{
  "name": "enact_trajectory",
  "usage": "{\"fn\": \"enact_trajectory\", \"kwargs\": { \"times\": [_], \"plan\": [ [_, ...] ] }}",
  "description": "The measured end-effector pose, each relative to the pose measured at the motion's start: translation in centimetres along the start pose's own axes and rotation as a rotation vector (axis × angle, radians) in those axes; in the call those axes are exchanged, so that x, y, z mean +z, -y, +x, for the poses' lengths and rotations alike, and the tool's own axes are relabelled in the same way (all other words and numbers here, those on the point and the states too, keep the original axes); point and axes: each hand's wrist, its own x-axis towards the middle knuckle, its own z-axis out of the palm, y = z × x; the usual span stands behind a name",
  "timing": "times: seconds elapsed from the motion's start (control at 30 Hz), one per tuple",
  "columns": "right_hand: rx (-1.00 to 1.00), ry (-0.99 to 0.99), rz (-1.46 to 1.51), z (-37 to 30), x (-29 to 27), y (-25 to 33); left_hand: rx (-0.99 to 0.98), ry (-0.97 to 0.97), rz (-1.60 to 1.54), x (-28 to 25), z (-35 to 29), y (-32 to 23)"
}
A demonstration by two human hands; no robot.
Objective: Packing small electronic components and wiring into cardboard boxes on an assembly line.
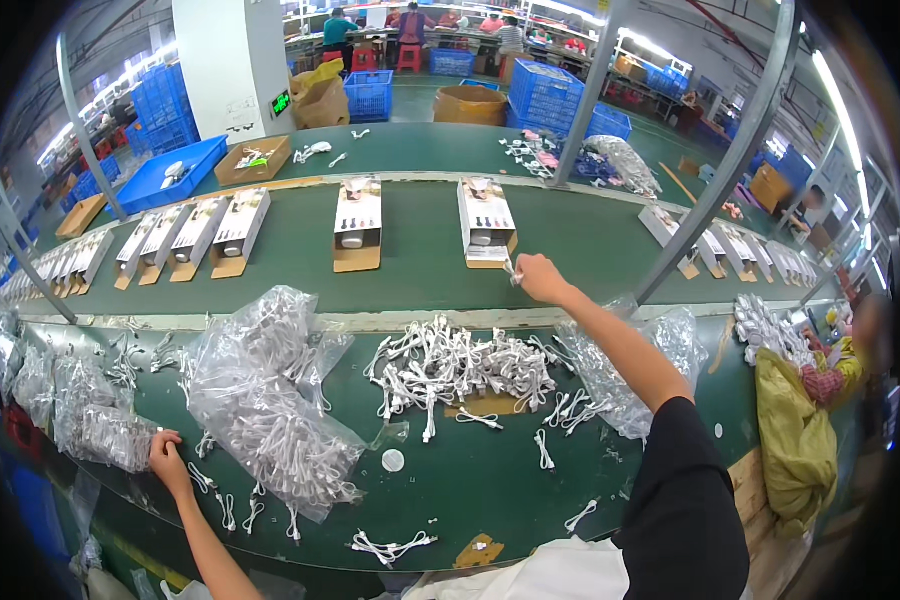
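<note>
My right hand (542, 279) reaches out over the green conveyor, fingers closed on a short bundled white cable (513, 271). It is right at the open lower end of a white product box (486, 218), which has a white part and its brown flap showing. My left hand (167, 456) rests at the left of the bench, its fingers curled in against a clear plastic bag of white cables (120, 437). What those fingers hold, if anything, is too small to make out. Between my arms lies a loose pile of bundled white cables (465, 368).
A big clear bag of cables (275, 420) stands left of the pile; another plastic bag (660, 345) lies under my right forearm. Another open box (357, 222) sits on the conveyor, with rows of boxes both sides. Metal posts (715, 170) rise beside it. A person (840, 365) is at the far right.
</note>
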Motion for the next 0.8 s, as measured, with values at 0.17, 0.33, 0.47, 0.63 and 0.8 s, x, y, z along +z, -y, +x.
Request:
{"fn": "enact_trajectory", "kwargs": {
  "times": [0.17,0.33,0.47,0.63,0.8],
  "plan": [
    [0.27,-0.066,-0.051,4.1,0.7,2.3,0.004,-0.002,0.006,-0.7,-0.2,0.6],
    [0.596,-0.047,-0.033,5.6,0.1,2.7,-0.009,-0.018,0.006,0.3,0.0,-0.1],
    [0.657,-0.111,-0.036,5.9,0.0,1.8,-0.025,-0.014,0.006,0.6,0.4,-0.8],
    [0.677,-0.167,-0.112,4.5,0.0,2.1,-0.042,-0.038,-0.026,-0.2,-0.2,-0.3],
    [0.756,-0.338,-0.139,4.3,1.2,-0.1,-0.046,-0.031,-0.039,0.5,-0.5,0.6]
  ]
}}
